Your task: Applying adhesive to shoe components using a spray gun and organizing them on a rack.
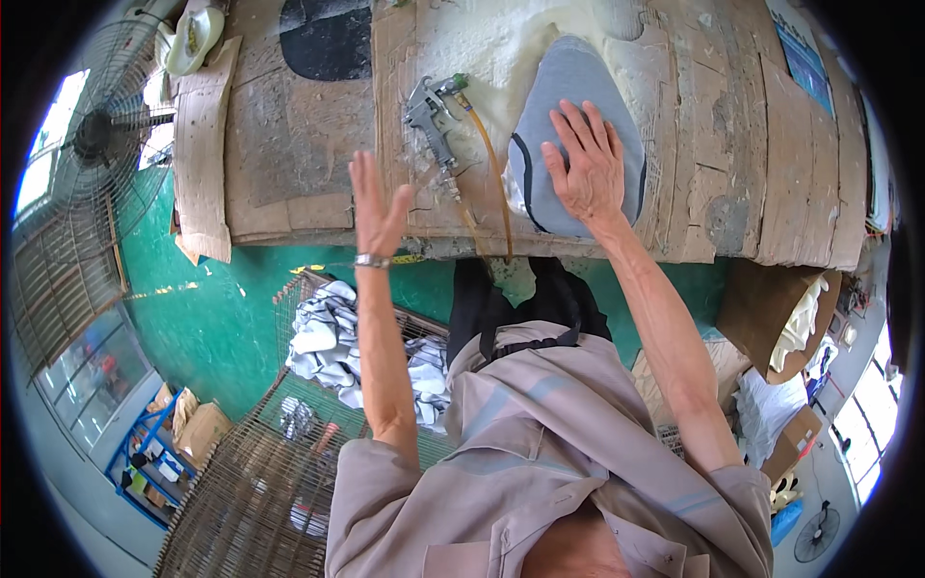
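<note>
Under my right hand (586,171) lies a grey, rounded, pad-like fabric piece (573,87) with dark trim along its lower sides. The fingers of that hand are stretched out, the palm resting flat on the fabric. My left hand (379,210), with a band at the wrist, is raised near the table's front edge, fingers extended and nothing in it. Between the two hands, a grey metal air spray gun (429,120) lies on the cardboard with an orange-brown hose (487,144) running from it. Pale powder or residue (482,43) coats the surface around the grey piece.
Worn cardboard (713,144) covers the table, with a black patch (328,39) at the far left. A wire cage basket (279,453) with several grey-white fabric pieces (328,332) stands below left. A large fan (96,135) is at left; a cardboard box (771,313) sits at right.
</note>
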A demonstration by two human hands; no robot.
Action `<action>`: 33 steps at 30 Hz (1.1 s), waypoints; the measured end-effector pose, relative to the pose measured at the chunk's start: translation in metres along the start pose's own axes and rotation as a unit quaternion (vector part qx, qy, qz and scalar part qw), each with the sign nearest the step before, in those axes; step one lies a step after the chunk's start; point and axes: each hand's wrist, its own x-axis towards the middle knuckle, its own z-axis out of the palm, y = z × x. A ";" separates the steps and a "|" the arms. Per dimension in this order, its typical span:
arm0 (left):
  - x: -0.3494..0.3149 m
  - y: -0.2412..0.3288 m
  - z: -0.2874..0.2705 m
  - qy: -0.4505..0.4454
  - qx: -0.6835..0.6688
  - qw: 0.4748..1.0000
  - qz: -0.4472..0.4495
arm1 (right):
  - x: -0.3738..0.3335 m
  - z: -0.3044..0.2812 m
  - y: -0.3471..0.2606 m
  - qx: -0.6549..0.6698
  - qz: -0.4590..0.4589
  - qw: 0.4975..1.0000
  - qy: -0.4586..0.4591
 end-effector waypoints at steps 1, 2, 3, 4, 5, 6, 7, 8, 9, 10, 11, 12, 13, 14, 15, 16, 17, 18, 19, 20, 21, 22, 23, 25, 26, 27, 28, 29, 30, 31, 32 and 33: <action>-0.002 -0.002 0.015 0.015 0.070 0.997 0.004 | 0.001 0.001 -0.003 0.004 -0.008 1.000 0.001; -0.005 -0.006 0.028 0.029 0.139 0.990 0.006 | 0.002 0.003 -0.007 0.005 -0.011 1.000 0.002; -0.007 -0.013 0.040 0.038 0.144 0.989 0.000 | 0.003 0.005 -0.013 0.009 -0.017 1.000 0.003; -0.012 -0.023 0.047 -0.003 0.227 0.974 -0.018 | 0.004 0.009 -0.021 0.020 -0.027 0.999 0.002; -0.007 -0.015 0.056 -0.052 0.295 0.954 -0.026 | 0.004 0.007 -0.014 0.011 -0.025 1.000 0.004; -0.008 -0.010 0.052 -0.049 0.293 0.955 -0.026 | 0.005 0.007 -0.010 0.004 -0.023 1.000 0.006; -0.014 -0.008 0.041 -0.008 0.277 0.961 -0.004 | 0.001 0.007 -0.009 0.003 -0.026 1.000 0.007; -0.009 0.008 0.024 0.033 0.259 0.965 0.025 | 0.000 0.008 -0.008 -0.008 -0.020 1.000 0.001; -0.012 0.032 0.003 0.093 0.158 0.982 0.037 | -0.004 0.007 -0.007 -0.017 -0.011 1.000 -0.008; -0.022 0.044 -0.017 0.097 0.167 0.981 0.034 | -0.002 0.007 -0.014 -0.008 -0.015 1.000 -0.007; -0.033 0.055 -0.029 0.086 -0.207 0.974 0.009 | 0.000 0.004 -0.014 -0.027 -0.019 0.999 -0.007; -0.037 0.068 -0.038 0.066 -0.554 0.830 -0.012 | 0.002 0.005 -0.012 -0.048 -0.023 0.999 -0.005; -0.039 0.082 -0.040 0.024 -0.675 0.736 -0.038 | -0.001 0.005 -0.007 -0.037 -0.028 0.999 -0.005; -0.044 0.083 -0.042 0.038 -0.664 0.746 -0.034 | -0.001 0.005 -0.006 -0.039 -0.032 0.999 0.008; -0.049 0.079 -0.043 -0.008 -0.710 0.704 -0.001 | -0.001 0.006 -0.007 -0.041 -0.035 0.998 0.020; -0.053 0.075 -0.045 -0.056 -0.750 0.658 0.032 | 0.000 0.008 -0.009 -0.026 -0.045 0.998 0.022; -0.055 0.074 -0.043 -0.048 -0.745 0.664 0.034 | -0.001 0.008 -0.009 -0.030 -0.042 0.999 0.017; -0.056 0.075 -0.042 -0.062 -0.752 0.653 0.057 | -0.001 0.007 -0.009 -0.038 -0.039 0.998 0.012; -0.057 0.075 -0.043 -0.077 -0.759 0.641 0.081 | -0.001 0.008 -0.010 -0.033 -0.044 0.998 0.012; -0.058 0.075 -0.045 -0.074 -0.758 0.643 0.082 | -0.001 0.006 -0.009 -0.031 -0.041 0.999 0.010; -0.058 0.076 -0.046 -0.074 -0.763 0.637 0.082 | -0.001 0.006 -0.009 -0.031 -0.037 0.999 0.008; -0.058 0.077 -0.046 -0.076 -0.768 0.630 0.082 | -0.001 0.008 -0.009 -0.032 -0.039 0.999 0.008; -0.057 0.077 -0.046 -0.077 -0.771 0.626 0.082 | -0.001 0.008 -0.011 -0.033 -0.039 0.999 0.004; -0.058 0.075 -0.049 -0.070 -0.753 0.649 0.083 | -0.002 0.008 -0.011 -0.041 -0.036 0.999 -0.001; -0.058 0.075 -0.049 -0.074 -0.757 0.644 0.083 | -0.002 0.007 -0.012 -0.035 -0.033 0.999 -0.002; -0.059 0.076 -0.048 -0.068 -0.761 0.643 0.056 | -0.002 0.007 -0.013 -0.030 -0.030 0.999 -0.003; -0.057 0.075 -0.046 -0.063 -0.764 0.641 0.029 | -0.002 0.007 -0.013 -0.039 -0.024 0.999 -0.004; -0.053 0.077 -0.047 -0.083 -0.772 0.630 0.037 | -0.002 0.007 -0.013 -0.036 -0.026 0.999 -0.002; -0.052 0.074 -0.045 -0.090 -0.777 0.622 0.034 | -0.002 0.006 -0.013 -0.034 -0.030 0.999 0.001; -0.050 0.071 -0.043 -0.054 -0.694 0.718 -0.005 | -0.003 0.005 -0.012 -0.044 -0.022 0.999 -0.002; -0.049 0.067 -0.042 -0.016 -0.594 0.804 -0.042 | -0.001 0.006 -0.015 -0.029 -0.026 0.999 0.004; -0.047 0.057 -0.040 0.004 -0.499 0.862 -0.089 | 0.000 0.006 -0.016 -0.012 -0.032 0.999 0.010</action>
